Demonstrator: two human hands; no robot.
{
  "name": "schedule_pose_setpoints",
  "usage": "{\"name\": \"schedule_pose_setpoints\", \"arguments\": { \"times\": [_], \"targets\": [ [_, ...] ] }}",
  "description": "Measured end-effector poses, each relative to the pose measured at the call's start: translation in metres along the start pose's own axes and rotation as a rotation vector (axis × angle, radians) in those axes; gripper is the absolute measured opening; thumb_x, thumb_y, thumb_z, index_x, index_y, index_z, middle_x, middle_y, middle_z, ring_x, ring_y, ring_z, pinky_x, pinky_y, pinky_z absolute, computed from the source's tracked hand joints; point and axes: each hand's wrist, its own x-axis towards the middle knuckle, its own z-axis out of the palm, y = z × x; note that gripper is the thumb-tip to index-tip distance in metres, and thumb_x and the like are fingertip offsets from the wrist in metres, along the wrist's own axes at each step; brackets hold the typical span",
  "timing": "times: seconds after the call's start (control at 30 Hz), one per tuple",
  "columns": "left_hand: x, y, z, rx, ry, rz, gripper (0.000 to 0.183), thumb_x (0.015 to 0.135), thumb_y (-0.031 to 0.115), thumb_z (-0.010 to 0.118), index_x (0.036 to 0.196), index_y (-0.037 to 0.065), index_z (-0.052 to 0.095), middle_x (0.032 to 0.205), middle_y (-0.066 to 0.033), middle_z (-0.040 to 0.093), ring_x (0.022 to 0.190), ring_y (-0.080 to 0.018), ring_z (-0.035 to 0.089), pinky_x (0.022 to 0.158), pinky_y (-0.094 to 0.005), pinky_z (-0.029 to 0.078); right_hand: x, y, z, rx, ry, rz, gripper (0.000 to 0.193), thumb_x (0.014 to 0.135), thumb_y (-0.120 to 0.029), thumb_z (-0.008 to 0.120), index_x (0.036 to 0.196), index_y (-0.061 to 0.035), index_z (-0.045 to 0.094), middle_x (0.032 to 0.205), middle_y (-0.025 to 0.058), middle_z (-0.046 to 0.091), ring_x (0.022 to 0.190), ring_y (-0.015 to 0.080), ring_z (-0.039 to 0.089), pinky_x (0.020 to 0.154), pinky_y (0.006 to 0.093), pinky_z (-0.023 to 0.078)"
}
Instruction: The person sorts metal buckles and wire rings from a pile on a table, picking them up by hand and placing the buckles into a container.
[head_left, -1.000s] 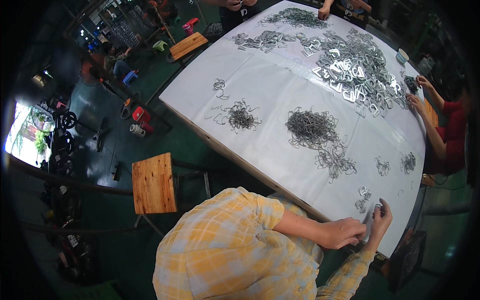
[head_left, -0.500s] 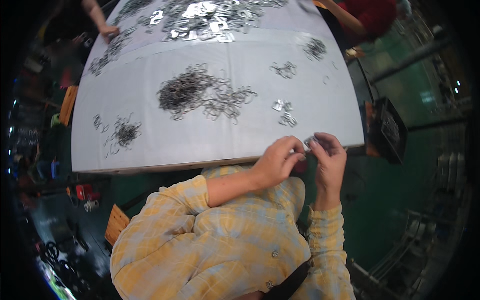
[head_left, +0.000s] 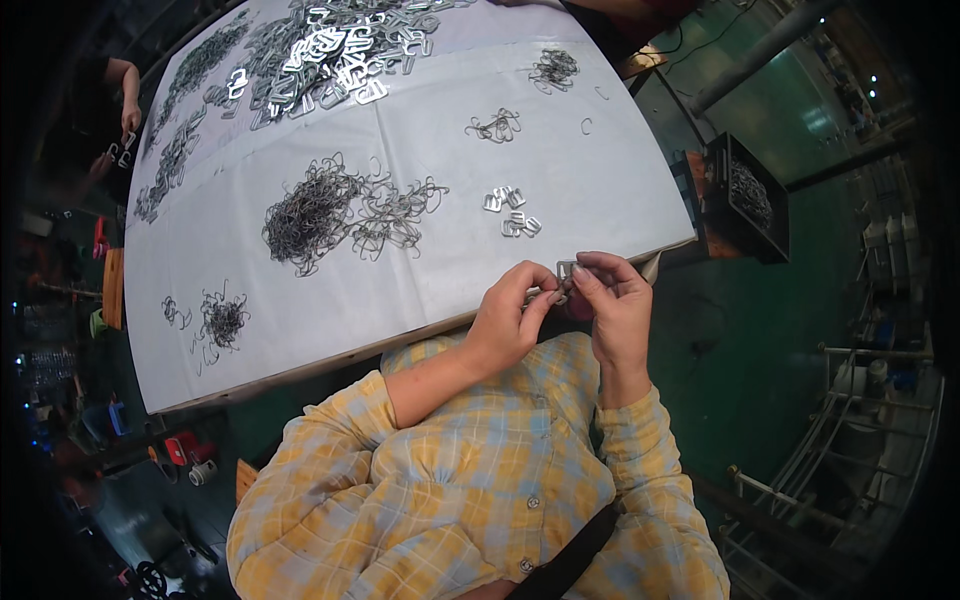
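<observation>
Just over the table's near edge, my two hands are together. My right hand (head_left: 618,310) pinches a small flat metal buckle (head_left: 566,269) between thumb and fingers. Close beside it, my left hand (head_left: 508,315) is closed in a pinch below the buckle; what is between its fingertips is too small to make out. Beyond my hands lies a small group of similar silvery buckles (head_left: 512,212). A tangled heap of thin bent wire hooks (head_left: 312,215) sits further left, spreading loosely toward the right.
The white-covered table (head_left: 440,285) carries a large pile of metal buckles (head_left: 325,60) at the far side. Smaller wire clusters (head_left: 223,320) (head_left: 495,126) (head_left: 555,70) lie about. A black bin (head_left: 745,190) of metal parts stands off the right edge. A co-worker's hand (head_left: 130,118) is at far left.
The whole view has swung, so the table now appears tilted. My hands stay together, and the buckle in my right hand shows more clearly. The co-worker's hand at left has left the tabletop pieces.
</observation>
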Motion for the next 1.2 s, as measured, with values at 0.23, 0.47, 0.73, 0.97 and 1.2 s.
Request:
{"name": "schedule_pose_setpoints", "arguments": {
  "times": [0.23, 0.47, 0.73, 0.97, 1.2],
  "targets": [
    [-0.002, -0.011, -0.001, 0.129, -0.024, 0.046, 0.008, 0.085, 0.0, 0.054, 0.093, -0.001, 0.051, 0.086, -0.0103, 0.058, 0.081, -0.0147, 0.056, 0.073, -0.0279, 0.048, -0.008, -0.007, 0.006, -0.121, 0.027, -0.039, 0.017, 0.081, 0.003, 0.064, 0.097, 0.0077, 0.06, 0.087, 0.0108, 0.065, 0.073, 0.0137, 0.064, 0.067, 0.0228, 0.053],
    [0.011, -0.008, -0.024, 0.226, -0.064, 0.185, 0.01, 0.079, 0.0, 0.06, 0.089, 0.001, 0.058, 0.084, -0.012, 0.06, 0.081, -0.0263, 0.059, 0.071, -0.0324, 0.047, -0.016, 0.002, 0.001, -0.07, 0.02, -0.15, 0.011, 0.08, 0.005, 0.063, 0.092, 0.0056, 0.062, 0.086, 0.0091, 0.064, 0.076, 0.0133, 0.062, 0.071, 0.0243, 0.052],
    [0.091, -0.046, -0.163, 1.386, 0.349, -0.065, 0.013, 0.078, 0.013, 0.064, 0.083, 0.0, 0.065, 0.09, -0.013, 0.058, 0.082, -0.0326, 0.057, 0.072, -0.0395, 0.047, -0.018, 0.002, -0.005, -0.055, -0.009, -0.245, 0.015, 0.079, 0.005, 0.065, 0.094, 0.0028, 0.064, 0.087, 0.006, 0.066, 0.08, 0.0108, 0.062, 0.073, 0.0223, 0.05],
    [0.117, -0.057, -0.168, 1.541, 0.165, -0.166, 0.013, 0.079, 0.005, 0.053, 0.08, -0.003, 0.064, 0.084, -0.019, 0.063, 0.079, -0.0381, 0.061, 0.069, -0.0444, 0.051, -0.018, 0.007, -0.011, -0.055, 0.04, -0.27, 0.015, 0.08, 0.0, 0.066, 0.095, 0.0005, 0.065, 0.086, 0.0049, 0.067, 0.077, 0.0086, 0.062, 0.069, 0.022, 0.05],
    [0.133, -0.046, -0.165, 1.655, 0.077, -0.319, 0.011, 0.075, 0.002, 0.055, 0.077, 0.001, 0.066, 0.087, -0.0184, 0.066, 0.082, -0.035, 0.065, 0.07, -0.04, 0.053, -0.021, 0.007, -0.016, -0.071, 0.048, -0.29, 0.016, 0.08, 0.0, 0.065, 0.096, 0.0003, 0.065, 0.083, 0.0049, 0.067, 0.073, 0.008, 0.062, 0.067, 0.0213, 0.049]
  ]
}}
